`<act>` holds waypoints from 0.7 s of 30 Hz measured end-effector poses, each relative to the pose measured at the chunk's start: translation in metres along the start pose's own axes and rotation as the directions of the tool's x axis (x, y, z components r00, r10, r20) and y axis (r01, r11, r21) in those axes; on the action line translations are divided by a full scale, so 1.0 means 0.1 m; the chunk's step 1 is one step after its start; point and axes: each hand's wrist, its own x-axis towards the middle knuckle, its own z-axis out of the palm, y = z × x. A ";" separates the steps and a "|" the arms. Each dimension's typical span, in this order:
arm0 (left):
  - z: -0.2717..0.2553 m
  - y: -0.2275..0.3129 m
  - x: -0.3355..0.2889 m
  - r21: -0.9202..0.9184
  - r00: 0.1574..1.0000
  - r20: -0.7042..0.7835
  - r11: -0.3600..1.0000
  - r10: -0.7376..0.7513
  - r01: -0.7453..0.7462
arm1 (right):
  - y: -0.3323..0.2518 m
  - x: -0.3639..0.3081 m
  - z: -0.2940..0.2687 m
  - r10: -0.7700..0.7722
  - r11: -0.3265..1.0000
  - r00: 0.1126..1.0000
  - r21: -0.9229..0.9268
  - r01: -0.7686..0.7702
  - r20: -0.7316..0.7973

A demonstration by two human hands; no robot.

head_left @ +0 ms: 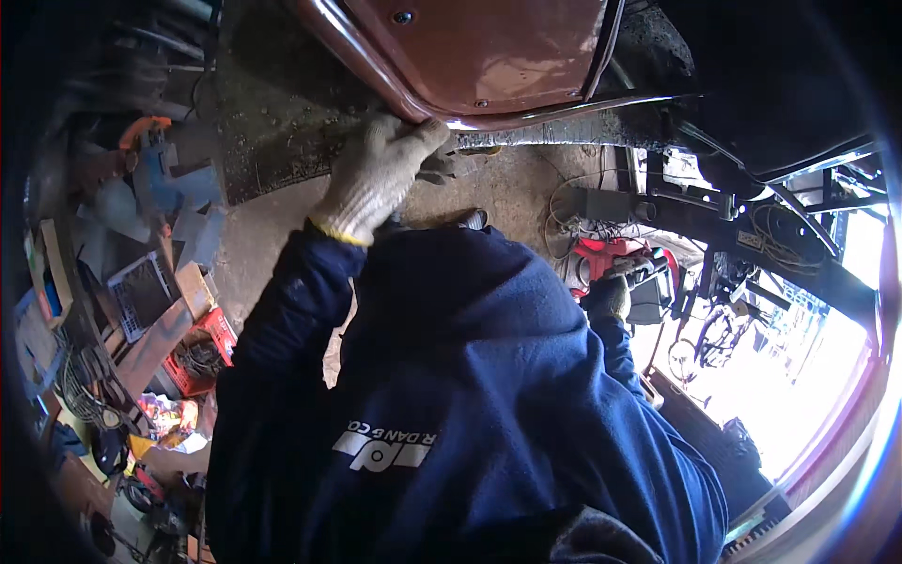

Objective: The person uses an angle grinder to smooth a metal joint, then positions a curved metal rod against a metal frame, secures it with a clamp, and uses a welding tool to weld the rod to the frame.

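Left hand (376, 174) grips red panel (479, 56) edge — gloved.

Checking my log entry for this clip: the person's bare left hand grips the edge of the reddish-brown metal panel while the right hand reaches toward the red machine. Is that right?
Not quite. The left hand is not bare: it wears a white knit glove with a yellow cuff. The head view shows it on the panel edge. The right hand, also gloved, is by the red machine.

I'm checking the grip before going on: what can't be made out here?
- Left hand at the red panel's edge, head view: glove and rim hide the fingertips.
- Right hand near a red tool: blue sleeve covers most of it; hold unclear.
- Bench clutter: dark and blurred.
- Panel top: cut off.
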 end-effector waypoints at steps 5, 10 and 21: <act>0.02 -0.27 -0.30 0.075 0.999 -0.051 0.997 0.007 -0.003 | -0.48 -0.36 0.02 0.114 0.993 0.993 -0.020 -0.115 -0.025; 0.11 -0.14 -0.26 0.668 0.852 0.369 0.531 0.372 -0.521 | -0.44 -0.54 0.04 0.240 0.971 0.971 0.008 -0.241 0.009; 0.73 0.26 -0.09 0.734 0.741 0.603 0.161 0.295 -0.660 | -0.38 -0.50 0.25 0.557 0.540 0.828 0.786 -0.301 -0.065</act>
